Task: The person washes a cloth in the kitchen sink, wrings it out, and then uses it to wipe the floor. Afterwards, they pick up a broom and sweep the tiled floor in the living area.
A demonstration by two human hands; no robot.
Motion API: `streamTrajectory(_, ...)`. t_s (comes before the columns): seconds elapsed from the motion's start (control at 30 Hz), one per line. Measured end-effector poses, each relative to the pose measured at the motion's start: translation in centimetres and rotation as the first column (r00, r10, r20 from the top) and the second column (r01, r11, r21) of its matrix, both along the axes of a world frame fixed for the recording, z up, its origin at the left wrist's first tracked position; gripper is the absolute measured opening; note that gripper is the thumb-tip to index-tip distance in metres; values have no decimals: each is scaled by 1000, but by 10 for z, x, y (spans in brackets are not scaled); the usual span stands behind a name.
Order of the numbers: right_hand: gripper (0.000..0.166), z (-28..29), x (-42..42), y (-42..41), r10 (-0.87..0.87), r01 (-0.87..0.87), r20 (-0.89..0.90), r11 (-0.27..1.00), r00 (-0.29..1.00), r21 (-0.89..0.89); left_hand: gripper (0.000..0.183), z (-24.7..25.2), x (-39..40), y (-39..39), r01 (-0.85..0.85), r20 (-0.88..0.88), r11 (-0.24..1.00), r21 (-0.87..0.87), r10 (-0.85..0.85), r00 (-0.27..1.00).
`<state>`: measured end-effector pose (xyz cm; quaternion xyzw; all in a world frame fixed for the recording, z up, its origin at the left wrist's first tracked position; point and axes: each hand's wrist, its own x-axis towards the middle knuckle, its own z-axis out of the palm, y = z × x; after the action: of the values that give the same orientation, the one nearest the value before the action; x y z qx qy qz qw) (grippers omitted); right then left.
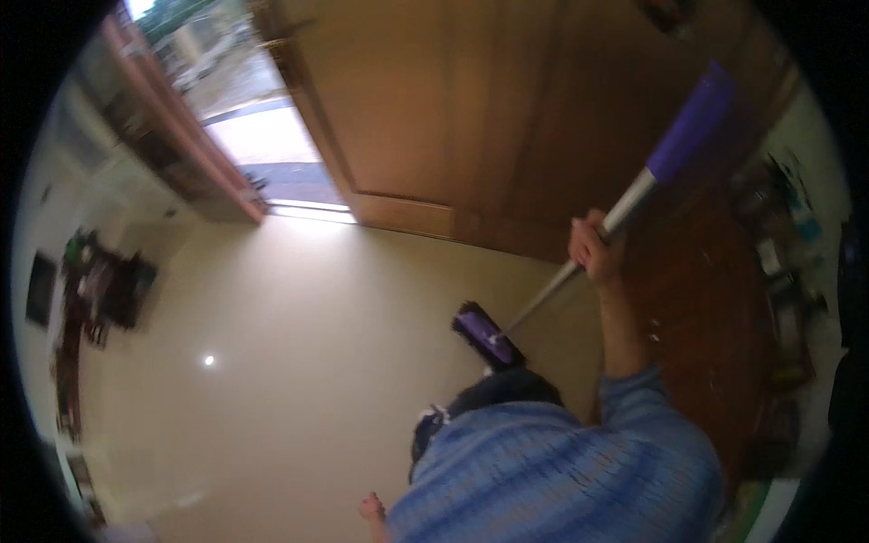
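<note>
My right hand is wrapped around the metal handle of a push broom, with the purple grip sticking out above it. The handle slants down to a purple broom head with dark bristles, which is at the floor just in front of my body. My left hand hangs low by my side over the pale floor, small and blurred. Its fingers look curled, and no object shows in it.
Ahead stands a large brown wooden door, beside a doorway onto bright ground outside. Reddish-brown wooden furniture lines my right, with cluttered items beyond. Dark furniture with a green plant stands far left on the glossy floor.
</note>
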<state>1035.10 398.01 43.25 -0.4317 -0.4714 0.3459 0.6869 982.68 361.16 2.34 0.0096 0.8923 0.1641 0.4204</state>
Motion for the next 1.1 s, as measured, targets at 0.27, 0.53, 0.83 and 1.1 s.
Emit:
streamTrajectory(0.27,34,-41,202,6,-344,339,5,929,939,151,14,-17,90,98,-177,85,937,301,158,984)
streamTrajectory(0.53,41,-109,375,10,-645,581,-240,761,726,-288,16,55,239,159,410,52,903,129,-419,906)
streamTrajectory(0.83,22,-166,366,50,-451,381,-123,847,884,-370,19,71,238,117,328,-314,944,24,-304,899)
streamTrajectory(1.1,17,-133,86,87,415,-402,57,902,908,-155,23,66,170,50,236,-181,955,-181,-268,946)
